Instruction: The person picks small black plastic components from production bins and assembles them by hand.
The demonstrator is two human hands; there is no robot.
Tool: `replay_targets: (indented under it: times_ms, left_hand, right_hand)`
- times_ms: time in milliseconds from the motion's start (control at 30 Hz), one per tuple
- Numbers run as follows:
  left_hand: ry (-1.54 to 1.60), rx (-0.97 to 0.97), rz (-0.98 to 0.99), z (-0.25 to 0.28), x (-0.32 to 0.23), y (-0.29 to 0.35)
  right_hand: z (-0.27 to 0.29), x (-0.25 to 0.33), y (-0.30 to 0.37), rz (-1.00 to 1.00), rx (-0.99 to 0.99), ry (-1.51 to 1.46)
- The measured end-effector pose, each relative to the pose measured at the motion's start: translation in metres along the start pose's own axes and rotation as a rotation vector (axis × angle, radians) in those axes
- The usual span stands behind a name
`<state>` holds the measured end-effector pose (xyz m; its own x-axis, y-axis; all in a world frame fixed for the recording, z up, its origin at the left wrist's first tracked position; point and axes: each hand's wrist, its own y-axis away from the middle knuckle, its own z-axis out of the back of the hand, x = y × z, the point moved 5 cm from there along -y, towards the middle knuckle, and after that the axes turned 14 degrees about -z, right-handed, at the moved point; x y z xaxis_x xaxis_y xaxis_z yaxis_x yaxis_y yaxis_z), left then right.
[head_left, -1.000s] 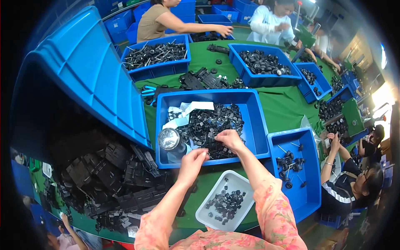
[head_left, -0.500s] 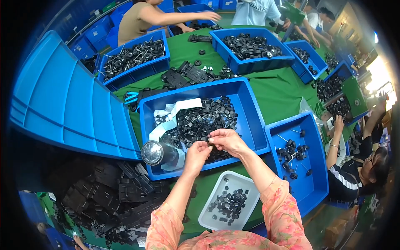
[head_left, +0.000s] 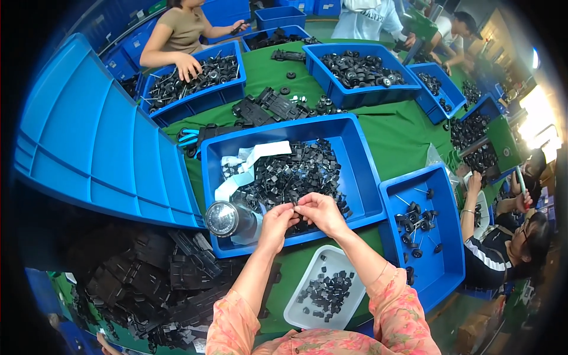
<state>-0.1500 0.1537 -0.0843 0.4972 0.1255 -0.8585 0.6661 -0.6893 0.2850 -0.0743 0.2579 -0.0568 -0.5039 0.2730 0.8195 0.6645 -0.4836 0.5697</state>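
Observation:
Both of my hands meet over the front part of a blue bin [head_left: 361, 177] that holds a heap of small black plastic pieces [head_left: 302, 168]. My left hand [head_left: 279, 223] and my right hand [head_left: 321, 213] pinch one small black plastic piece [head_left: 295, 203] between their fingertips; its exact shape is mostly hidden. A jar with a round silver lid [head_left: 222, 218] stands in the bin's front left corner beside my left hand. A white paper strip [head_left: 242, 177] lies across the heap. Nearest my right forearm is a white tray [head_left: 299, 322] with similar small black pieces.
A blue bin [head_left: 445, 236] with wheels on axles stands at the right. Black chassis parts [head_left: 142, 266] are piled at the lower left, under a large tilted blue lid [head_left: 100, 136]. More wheel bins [head_left: 355, 89] line the far side. Co-workers [head_left: 177, 35] sit around the green-covered table.
My hands have drawn closer together, still pinching the small piece. The far-left co-worker has reached a hand into the wheel bin and holds a black part in the other.

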Motion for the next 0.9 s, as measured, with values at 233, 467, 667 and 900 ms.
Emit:
replay_targets:
  times_ms: [233, 467, 667, 900]
  left_hand:
    - [0.044, 0.015, -0.013, -0.001, -0.001, -0.001]
    - [0.014, -0.038, -0.014, 0.001, -0.007, 0.0]
    - [0.354, -0.093, 0.088, 0.004, -0.008, -0.003]
    - [0.328, -0.201, 0.05, 0.006, -0.012, -0.002]
  right_hand:
    - [-0.001, 0.013, 0.016, 0.211, -0.19, 0.267]
    - [-0.021, 0.016, 0.026, 0.522, -0.376, 0.506]
    - [-0.024, 0.023, 0.023, 0.346, -0.151, 0.148]
    - [0.083, 0.027, -0.036, 0.162, -0.515, 0.44]
